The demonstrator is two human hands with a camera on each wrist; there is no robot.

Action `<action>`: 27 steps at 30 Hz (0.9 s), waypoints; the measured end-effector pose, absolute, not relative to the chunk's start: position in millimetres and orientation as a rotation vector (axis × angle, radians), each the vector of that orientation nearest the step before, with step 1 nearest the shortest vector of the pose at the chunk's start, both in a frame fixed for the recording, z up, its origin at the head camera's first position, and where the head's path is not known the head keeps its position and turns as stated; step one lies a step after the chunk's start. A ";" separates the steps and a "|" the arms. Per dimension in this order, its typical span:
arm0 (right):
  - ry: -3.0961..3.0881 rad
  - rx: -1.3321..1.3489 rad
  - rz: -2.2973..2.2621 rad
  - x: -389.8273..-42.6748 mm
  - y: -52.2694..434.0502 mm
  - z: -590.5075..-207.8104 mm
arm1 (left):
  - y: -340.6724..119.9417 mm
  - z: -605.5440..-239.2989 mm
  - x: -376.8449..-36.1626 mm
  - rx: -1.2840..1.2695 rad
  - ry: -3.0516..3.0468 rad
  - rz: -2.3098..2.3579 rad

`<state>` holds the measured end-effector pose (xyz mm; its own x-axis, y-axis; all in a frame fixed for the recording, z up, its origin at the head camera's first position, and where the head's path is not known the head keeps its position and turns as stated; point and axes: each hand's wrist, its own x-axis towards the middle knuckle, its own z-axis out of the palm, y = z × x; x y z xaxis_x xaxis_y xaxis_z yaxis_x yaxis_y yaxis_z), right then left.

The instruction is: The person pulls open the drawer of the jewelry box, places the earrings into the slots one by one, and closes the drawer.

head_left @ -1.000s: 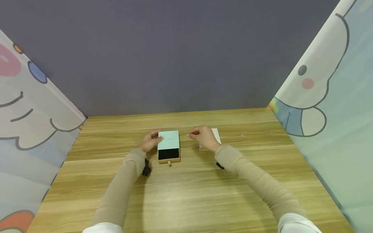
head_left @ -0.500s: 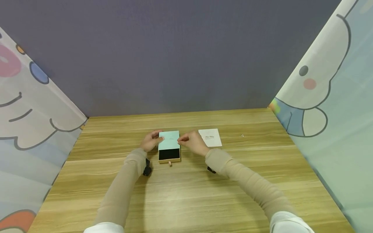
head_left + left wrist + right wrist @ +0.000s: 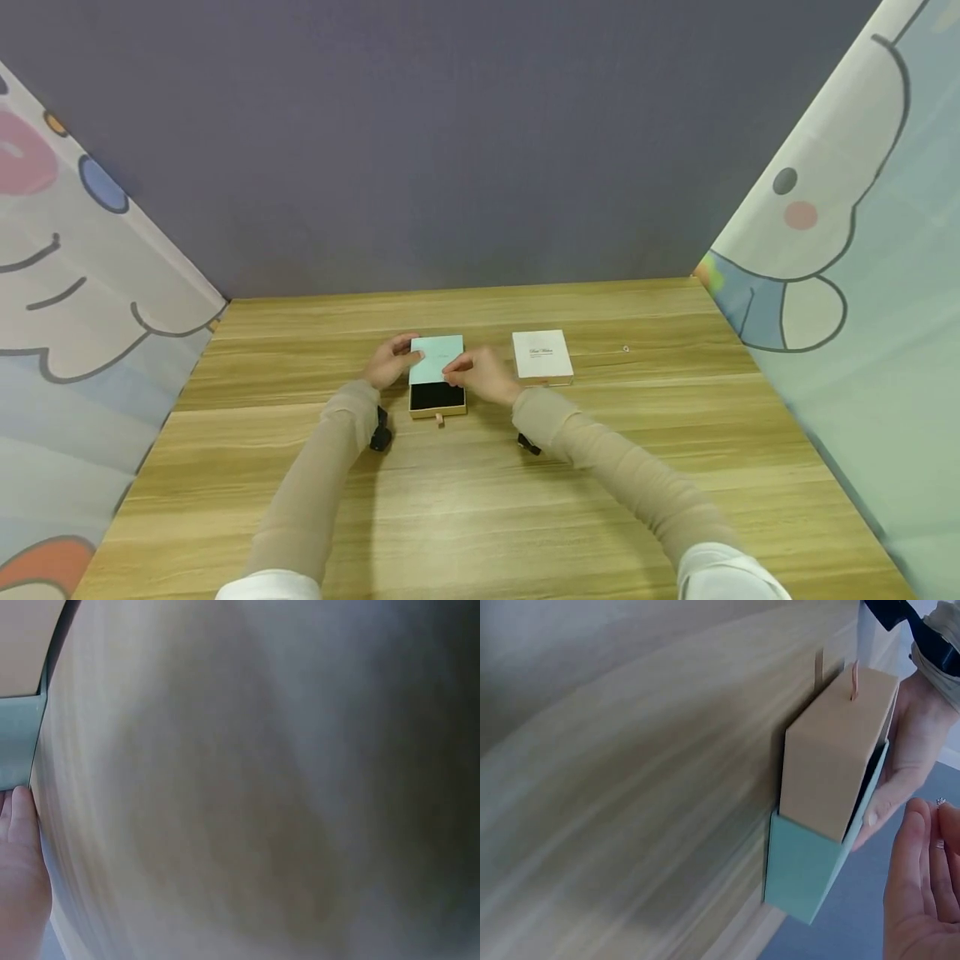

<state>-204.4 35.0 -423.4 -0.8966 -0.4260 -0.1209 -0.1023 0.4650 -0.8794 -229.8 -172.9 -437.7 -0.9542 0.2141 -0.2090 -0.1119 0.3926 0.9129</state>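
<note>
A mint-green drawer box [image 3: 437, 358] stands on the table, its tan drawer [image 3: 438, 411] pulled partway out toward me and showing a black lining. My left hand [image 3: 389, 363] grips the sleeve from the left, thumb on top and fingers along the side. Over the sleeve's right front part, my right hand [image 3: 482, 374] pinches a tiny silvery ring [image 3: 940, 802] with a sparkling stone between thumb and fingertips. Most of the ring is covered by those fingers. In the left wrist view, the left fingers [image 3: 25, 814] touch the sleeve's edge.
A white box [image 3: 542, 354] with dark printed lettering lies right of the mint-green one. Farther right, a small pinkish-silver piece [image 3: 626, 349] with a thin line trailing left rests on the wooden table [image 3: 480, 517]. A grey panel [image 3: 450, 150] rises behind.
My right hand has moved left from in front of the white box to above the mint-green box, carrying the ring and uncovering the white box. My left hand has kept its grip.
</note>
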 end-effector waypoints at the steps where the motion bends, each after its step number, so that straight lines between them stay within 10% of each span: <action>1: 2.381 -0.441 -1.408 -204.1 33.3 -424.4 | -173.1 -439.2 -230.9 0.087 2.365 1.580; 27: 2.630 -0.545 -1.124 -194.4 -5.9 -448.0 | -171.2 -431.8 -226.1 0.097 2.339 1.612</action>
